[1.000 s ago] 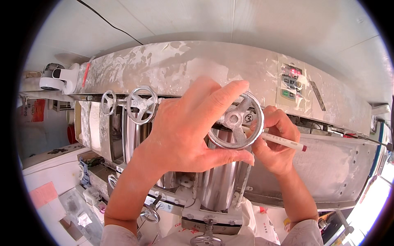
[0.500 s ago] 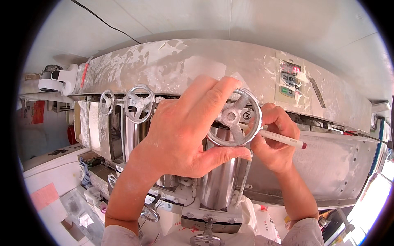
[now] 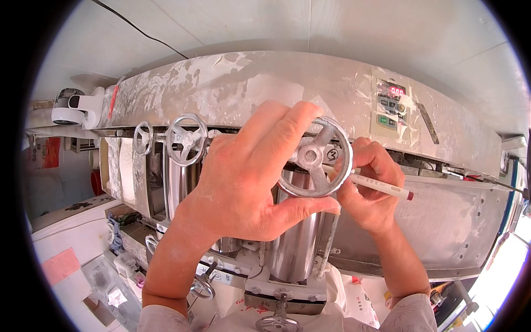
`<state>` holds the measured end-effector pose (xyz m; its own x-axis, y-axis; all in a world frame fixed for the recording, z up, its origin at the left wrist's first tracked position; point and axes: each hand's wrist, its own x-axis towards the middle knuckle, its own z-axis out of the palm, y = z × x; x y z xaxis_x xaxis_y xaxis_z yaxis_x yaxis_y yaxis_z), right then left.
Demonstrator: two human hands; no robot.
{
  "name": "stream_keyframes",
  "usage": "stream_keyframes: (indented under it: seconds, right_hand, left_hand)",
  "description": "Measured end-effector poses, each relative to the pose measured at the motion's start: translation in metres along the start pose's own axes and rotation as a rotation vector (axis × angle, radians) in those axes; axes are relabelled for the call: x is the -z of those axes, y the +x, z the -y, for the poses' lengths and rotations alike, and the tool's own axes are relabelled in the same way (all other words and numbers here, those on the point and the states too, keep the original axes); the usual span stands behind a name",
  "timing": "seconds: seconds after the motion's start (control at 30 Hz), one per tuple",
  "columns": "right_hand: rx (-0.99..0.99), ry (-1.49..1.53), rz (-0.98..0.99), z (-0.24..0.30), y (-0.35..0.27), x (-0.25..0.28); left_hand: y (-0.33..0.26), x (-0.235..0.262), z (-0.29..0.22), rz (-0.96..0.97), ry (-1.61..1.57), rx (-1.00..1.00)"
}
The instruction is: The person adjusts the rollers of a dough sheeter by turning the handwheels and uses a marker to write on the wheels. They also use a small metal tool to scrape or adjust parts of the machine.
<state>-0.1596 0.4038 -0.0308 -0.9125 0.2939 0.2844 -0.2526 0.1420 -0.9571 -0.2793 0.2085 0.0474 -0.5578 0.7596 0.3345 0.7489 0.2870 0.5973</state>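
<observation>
My left hand (image 3: 243, 171) reaches across a spoked metal handwheel (image 3: 311, 157), fingers at its upper rim and thumb along the lower rim. Between the fingers of my right hand (image 3: 374, 185) is a white marker pen (image 3: 381, 186) with a dark red end. The pen's other end points leftward behind the wheel's right rim, where its tip is hidden. Next to that spot, a small pale tag with a handwritten mark (image 3: 332, 154) shows through the wheel. Below the wheel stands a shiny steel roller (image 3: 296, 243).
Two more handwheels (image 3: 187, 139) sit left of my hand, and another (image 3: 279, 321) is at the bottom. A long flour-dusted metal housing (image 3: 215, 83) spans the back, with a control panel (image 3: 391, 105) at its right. A white camera-like device (image 3: 77, 108) stands far left.
Both hands keep nearly the same places on the wheel and the pen. The red digits on the control panel look brighter and fuller now.
</observation>
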Motion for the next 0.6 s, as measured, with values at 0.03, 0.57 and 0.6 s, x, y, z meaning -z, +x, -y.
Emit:
stream_keyframes:
  seconds: [0.03,0.57,0.6]
  right_hand:
    - [-0.006,-0.006,0.002,0.0004,-0.0001,0.0003]
    - [-0.05,0.025,-0.017,0.0011,-0.002,-0.002]
    - [-0.05,0.024,-0.02,0.0011,-0.0019,-0.0024]
  left_hand:
    - [-0.0002,0.0001,-0.0001,0.006,0.004,0.004]
    - [-0.0011,0.0009,-0.0031,0.016,0.017,0.035]
    - [-0.0008,0.001,-0.0034,0.019,0.022,0.036]
